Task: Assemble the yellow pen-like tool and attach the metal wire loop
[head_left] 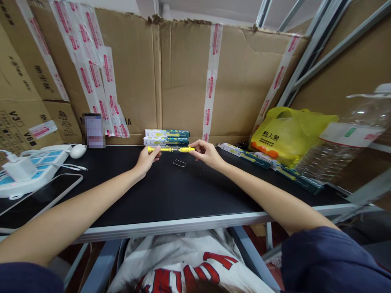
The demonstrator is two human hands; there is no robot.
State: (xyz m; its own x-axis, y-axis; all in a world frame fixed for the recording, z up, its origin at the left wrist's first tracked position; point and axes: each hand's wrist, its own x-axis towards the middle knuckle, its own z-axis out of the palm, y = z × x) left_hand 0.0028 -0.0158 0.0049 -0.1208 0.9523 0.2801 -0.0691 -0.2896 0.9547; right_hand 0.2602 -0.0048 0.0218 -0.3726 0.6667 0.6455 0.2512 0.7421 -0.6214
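Both of my hands hold one yellow screwdriver-like tool (171,149) level above the black tabletop (171,191). My left hand (147,158) pinches its left end and my right hand (207,153) pinches its right end. Just behind the tool lie two stacked white-and-green boxes (166,137) with the same tool printed on them. A small bent metal clip (179,163) lies on the table below the tool.
More long tool boxes (247,156) lie at the right beside a yellow plastic bag (287,134) and a clear plastic bottle (342,142). A white power strip with a charger (27,171) and a white mouse (77,151) are at the left. Taped cardboard walls (183,81) stand behind.
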